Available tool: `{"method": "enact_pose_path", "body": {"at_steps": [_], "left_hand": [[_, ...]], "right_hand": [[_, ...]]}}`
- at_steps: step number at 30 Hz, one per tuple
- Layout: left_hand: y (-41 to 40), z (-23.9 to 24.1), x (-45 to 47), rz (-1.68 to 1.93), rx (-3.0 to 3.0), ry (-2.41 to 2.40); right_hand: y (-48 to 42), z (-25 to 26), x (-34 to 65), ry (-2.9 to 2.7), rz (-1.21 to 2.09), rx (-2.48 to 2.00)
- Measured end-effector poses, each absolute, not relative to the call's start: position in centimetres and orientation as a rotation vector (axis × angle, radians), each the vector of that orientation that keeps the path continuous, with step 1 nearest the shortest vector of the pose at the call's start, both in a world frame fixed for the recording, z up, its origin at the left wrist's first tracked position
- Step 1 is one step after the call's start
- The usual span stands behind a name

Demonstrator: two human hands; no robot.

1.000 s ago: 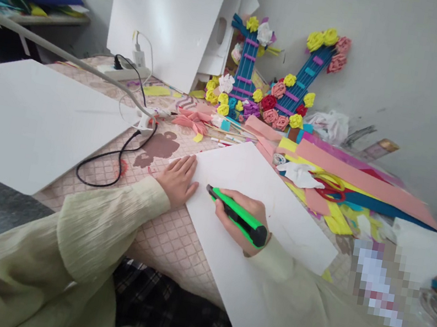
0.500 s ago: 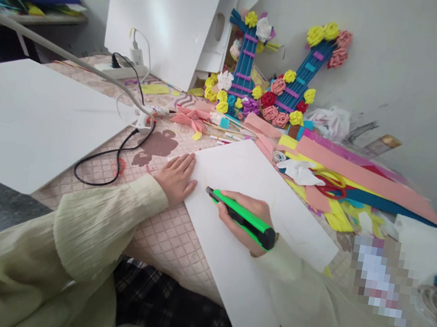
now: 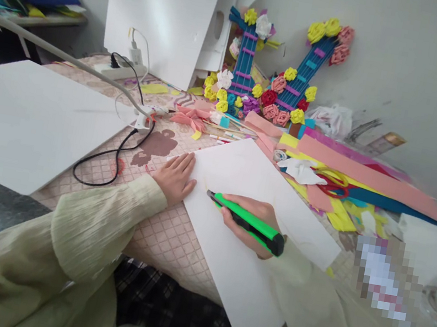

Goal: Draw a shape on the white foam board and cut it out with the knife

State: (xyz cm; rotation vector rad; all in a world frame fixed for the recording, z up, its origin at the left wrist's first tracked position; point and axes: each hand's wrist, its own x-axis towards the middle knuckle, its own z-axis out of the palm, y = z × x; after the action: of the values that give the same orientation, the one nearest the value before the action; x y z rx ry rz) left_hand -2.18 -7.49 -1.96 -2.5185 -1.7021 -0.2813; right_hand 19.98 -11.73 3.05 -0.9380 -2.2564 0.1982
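A white board (image 3: pixel 235 166) lies slantwise on the patterned tablecloth in front of me, with a corner reaching past the table's near edge. My left hand (image 3: pixel 176 177) rests flat at the board's left edge, its fingers stretched out and holding nothing. In my right hand (image 3: pixel 257 217) is a green and black utility knife (image 3: pixel 249 218), gripped with the fingers wrapped round it. The knife's tip points left, low over the board; whether it touches the surface I cannot tell.
A larger white board (image 3: pixel 33 121) lies at the left, beside a black cable (image 3: pixel 93 184) and a power strip (image 3: pixel 119 70). Two flower-trimmed blue shapes (image 3: pixel 247 56) lean on the wall. Crepe paper strips (image 3: pixel 372 169) and red and yellow scissors (image 3: pixel 332 182) lie at the right.
My right hand and the utility knife have shifted slightly to the right and toward me. The left hand stays in place on the board's edge.
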Motion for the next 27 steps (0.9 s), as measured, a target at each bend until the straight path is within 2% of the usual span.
{"method": "enact_pose_path", "body": {"at_steps": [27], "left_hand": [[-7.2,-2.0,-2.5,-0.227,-2.541,-1.675]], "right_hand": [[-12.5,3.6,22.2,-2.309,0.321,-0.887]]}}
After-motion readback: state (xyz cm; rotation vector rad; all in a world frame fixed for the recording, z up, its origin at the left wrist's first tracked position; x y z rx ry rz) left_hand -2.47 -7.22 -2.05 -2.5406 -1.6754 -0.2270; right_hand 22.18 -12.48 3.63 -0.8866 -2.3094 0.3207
